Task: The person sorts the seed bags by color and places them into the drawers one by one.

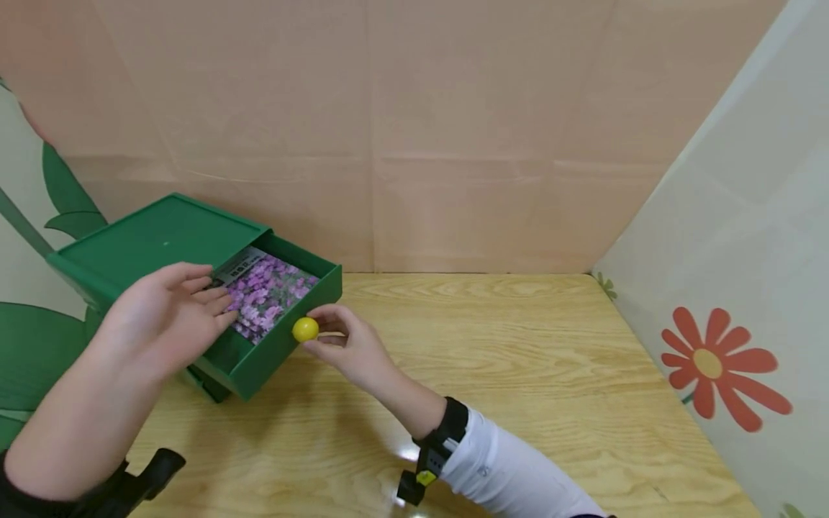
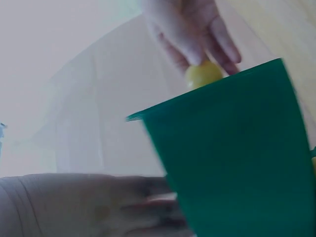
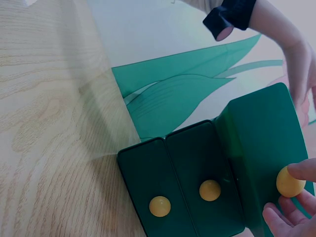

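Observation:
A green drawer box stands on the table with its top drawer pulled out. Inside the drawer lies a flat item printed with purple flowers. My right hand pinches the round yellow knob on the drawer's front, thumb and fingers on either side of it; the right wrist view also shows this grip on the knob. My left hand is over the drawer's near left side, palm turned up and fingers extended, holding nothing. Its fingertips partly hide the drawer's inside.
Below the open drawer, two closed drawers show yellow knobs in the right wrist view. The wooden table extends to the right. A pinkish backdrop rises behind, and a white panel with a red flower stands at the right.

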The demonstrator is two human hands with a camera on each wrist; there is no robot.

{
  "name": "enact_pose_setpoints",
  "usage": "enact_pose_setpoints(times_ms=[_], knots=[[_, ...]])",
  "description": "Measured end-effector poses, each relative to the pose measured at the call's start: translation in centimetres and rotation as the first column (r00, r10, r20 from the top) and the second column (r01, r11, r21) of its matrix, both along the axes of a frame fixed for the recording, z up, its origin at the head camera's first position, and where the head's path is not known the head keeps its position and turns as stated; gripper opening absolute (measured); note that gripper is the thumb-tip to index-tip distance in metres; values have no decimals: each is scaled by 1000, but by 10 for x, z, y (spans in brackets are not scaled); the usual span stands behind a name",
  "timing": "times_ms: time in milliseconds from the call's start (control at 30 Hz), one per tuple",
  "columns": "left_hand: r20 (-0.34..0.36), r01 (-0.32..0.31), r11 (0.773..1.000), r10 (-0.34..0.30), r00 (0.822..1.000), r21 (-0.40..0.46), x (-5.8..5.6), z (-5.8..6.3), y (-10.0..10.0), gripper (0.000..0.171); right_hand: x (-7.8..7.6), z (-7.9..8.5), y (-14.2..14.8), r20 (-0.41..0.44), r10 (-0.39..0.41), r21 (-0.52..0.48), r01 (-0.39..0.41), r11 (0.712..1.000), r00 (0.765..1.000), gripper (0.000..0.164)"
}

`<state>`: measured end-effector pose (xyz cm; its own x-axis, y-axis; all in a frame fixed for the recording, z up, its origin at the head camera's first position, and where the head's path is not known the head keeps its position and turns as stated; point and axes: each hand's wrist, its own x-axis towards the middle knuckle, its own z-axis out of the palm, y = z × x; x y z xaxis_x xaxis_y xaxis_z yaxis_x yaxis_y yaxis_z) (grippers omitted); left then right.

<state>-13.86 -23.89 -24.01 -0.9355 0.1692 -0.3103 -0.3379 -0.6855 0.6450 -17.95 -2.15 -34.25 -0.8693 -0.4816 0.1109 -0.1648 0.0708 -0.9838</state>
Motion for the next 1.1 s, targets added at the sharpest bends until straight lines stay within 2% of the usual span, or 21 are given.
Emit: enact_pose_setpoints(times_ms=[67, 133, 167, 233, 267, 300, 333, 367, 400, 433, 500, 600, 633, 700, 733, 800, 867, 933, 1000, 1100], knots=[[-71, 61, 998, -62, 996, -14, 2, 3, -4, 75, 0, 0, 0, -1, 2, 1, -2, 1000, 1000, 34], [-166, 115, 992, -121, 979, -49, 1, 6, -11, 71, 0, 0, 0, -3, 3, 0, -3, 1000, 1000, 34], [-214, 122, 989, -138, 967, -85, 1, 8, -16, 69, 0, 0, 0, -4, 4, 0, -4, 1000, 1000, 34], [-299, 97, 978, -150, 942, -185, -3, 12, -26, 65, 0, 0, 0, -4, 5, -1, -5, 1000, 1000, 34], [-337, 63, 967, -147, 930, -248, -6, 14, -31, 64, 1, 0, 0, -4, 5, -1, -5, 1000, 1000, 34], [-371, 17, 943, -147, 917, -332, -9, 16, -36, 64, 0, 0, 0, -4, 4, -2, -4, 1000, 1000, 34], [-396, -39, 909, -142, 907, -416, -13, 18, -41, 63, 0, 0, 0, -3, 3, -1, -3, 1000, 1000, 34], [-412, -101, 856, -138, 901, -507, -16, 20, -45, 63, 0, 1, 0, -3, 2, 0, -2, 1000, 1000, 34], [-422, -162, 776, -146, 895, -610, -19, 21, -49, 62, 0, 1, 0, -1, 2, 1, -2, 1000, 1000, 34], [-425, -218, 679, -152, 892, -701, -22, 22, -52, 62, 0, 0, -1, -2, 2, 0, -2, 1000, 1000, 34], [-414, -293, 458, -188, 891, -839, -27, 23, -59, 62, 0, 0, -1, -2, 0, 2, 0, 1000, 1000, 34], [-352, -328, 130, -297, 888, -936, -35, 19, -69, 63, 0, -1, -2, 4, 0, 1, 0, 1000, 1000, 33], [-329, -330, 55, -333, 884, -942, -40, 16, -72, 65, 0, -1, -2, 4, -1, 1, 1, 1000, 1000, 33], [-279, -330, -63, -402, 872, -942, -49, 11, -77, 69, 0, -2, -2, 6, -4, 3, 4, 1000, 1000, 33], [-253, -330, -117, -425, 869, -937, -54, 8, -79, 71, 0, -2, -2, 6, -4, 4, 4, 1000, 1000, 33], [-205, -320, -200, -447, 871, -926, -63, 4, -83, 75, 0, -3, -2, 2, -5, 5, 5, 1000, 1000, 33], [-165, -309, -259, -460, 873, -915, -72, 2, -86, 77, 0, -3, -2, -3, -4, 9, 4, 1000, 1000, 33], [-125, -291, -303, -467, 875, -907, -80, 0, -90, 78, 0, -2, -1, -7, -3, 12, 3, 1000, 1000, 33], [-73, -256, -337, -471, 879, -906, -87, -2, -92, 79, 0, -2, -1, -13, -2, 17, 2, 1000, 1000, 33], [6, -188, -363, -471, 882, -913, -93, -6, -92, 83, -1, -1, 0, -23, -4, 20, 5, 1000, 1000, 33]])
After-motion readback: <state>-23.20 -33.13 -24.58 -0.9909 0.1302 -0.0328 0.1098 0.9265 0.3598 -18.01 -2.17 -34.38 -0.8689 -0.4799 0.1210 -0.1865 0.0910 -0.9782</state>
